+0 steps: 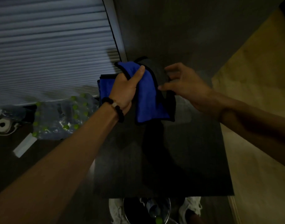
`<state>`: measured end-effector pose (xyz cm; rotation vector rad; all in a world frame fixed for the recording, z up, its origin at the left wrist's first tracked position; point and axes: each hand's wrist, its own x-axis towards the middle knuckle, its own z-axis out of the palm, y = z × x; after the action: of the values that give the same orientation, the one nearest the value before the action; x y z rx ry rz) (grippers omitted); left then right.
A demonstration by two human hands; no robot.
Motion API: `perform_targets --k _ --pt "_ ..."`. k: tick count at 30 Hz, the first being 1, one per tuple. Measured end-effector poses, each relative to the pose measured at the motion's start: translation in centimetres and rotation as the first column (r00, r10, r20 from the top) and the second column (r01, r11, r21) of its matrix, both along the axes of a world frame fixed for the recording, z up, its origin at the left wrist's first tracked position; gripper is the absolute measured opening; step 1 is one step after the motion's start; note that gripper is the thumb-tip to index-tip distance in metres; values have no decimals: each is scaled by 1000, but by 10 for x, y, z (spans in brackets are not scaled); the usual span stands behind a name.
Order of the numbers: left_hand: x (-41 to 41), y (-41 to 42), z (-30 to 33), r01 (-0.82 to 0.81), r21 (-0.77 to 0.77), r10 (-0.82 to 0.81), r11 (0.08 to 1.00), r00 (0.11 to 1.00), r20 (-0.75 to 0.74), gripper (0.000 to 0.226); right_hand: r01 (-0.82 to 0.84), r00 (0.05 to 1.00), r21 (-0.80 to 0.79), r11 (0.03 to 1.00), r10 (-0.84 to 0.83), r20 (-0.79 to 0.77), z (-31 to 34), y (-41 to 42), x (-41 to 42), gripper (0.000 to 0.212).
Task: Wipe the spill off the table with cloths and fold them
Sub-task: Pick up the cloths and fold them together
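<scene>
Cloth (146,97) in left hand (127,88), bottle (152,207) in bin (124,209)

One wide view from the person's head looks steeply down on the table (179,159), close above it; shoes (191,206) show below.

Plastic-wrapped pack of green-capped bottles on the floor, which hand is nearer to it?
Left. The left hand, gripping a blue black-edged cloth, is beside the pack; the right hand is on the cloth's far side, farther away.
</scene>
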<state>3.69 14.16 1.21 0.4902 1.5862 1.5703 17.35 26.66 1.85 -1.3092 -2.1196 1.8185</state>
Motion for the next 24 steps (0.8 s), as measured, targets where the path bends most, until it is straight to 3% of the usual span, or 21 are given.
perform_targets --k 2,5,7,12,20,24 --pt "-1 -2 -1 1 -17 -2 1000 999 -50 12 -3 1000 33 999 3 4 -1 -2 -1 50" --pt "-1 -5 -2 41 -11 -41 999 998 -47 16 -54 998 76 996 51 39 -6 -6 -2 65" --pt "1 -6 -2 64 -21 -65 998 997 -50 18 -53 998 90 994 49 49 -11 -8 -3 62" --pt "5 -12 -4 142 -18 -142 990 990 -23 37 -3 999 177 984 -5 42 -22 -8 -5 10" --pt "-12 -24 -3 97 -5 -97 995 995 20 36 73 996 236 969 -84 37 -11 4 13 26" --pt "-31 -38 -1 29 -21 -29 999 1000 -3 36 222 975 69 973 -221 -19 -2 12 27 24"
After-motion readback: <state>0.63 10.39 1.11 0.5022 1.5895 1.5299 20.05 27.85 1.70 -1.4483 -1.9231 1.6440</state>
